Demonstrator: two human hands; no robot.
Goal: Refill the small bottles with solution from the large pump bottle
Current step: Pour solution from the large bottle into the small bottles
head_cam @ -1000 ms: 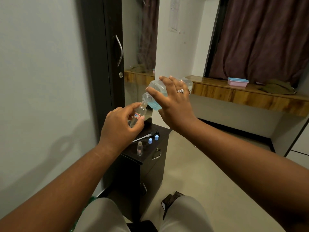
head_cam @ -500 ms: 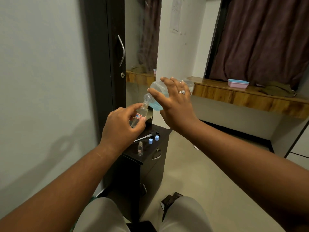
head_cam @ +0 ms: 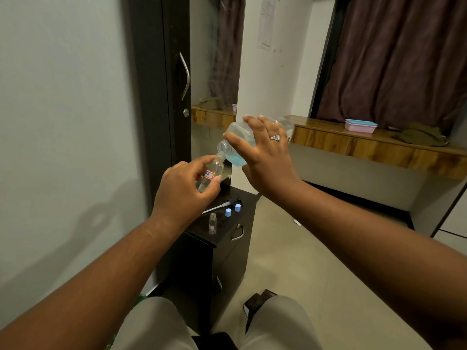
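Much of the large bottle [head_cam: 236, 145] at frame centre is hidden behind the right hand [head_cam: 265, 157], whose fingers wrap it; blue liquid pools near its tilted neck. Whether liquid is flowing cannot be made out. The left hand [head_cam: 183, 188] pinches a small bottle [head_cam: 211, 174] just below, its mouth at the large one's opening, its base covered by fingers. Lower, on the dark cabinet [head_cam: 222, 248], stand another small bottle [head_cam: 212, 223], two blue caps [head_cam: 232, 210] and the pump [head_cam: 222, 205]. A pink box [head_cam: 360, 125] sits on the shelf [head_cam: 379, 147], upper right.
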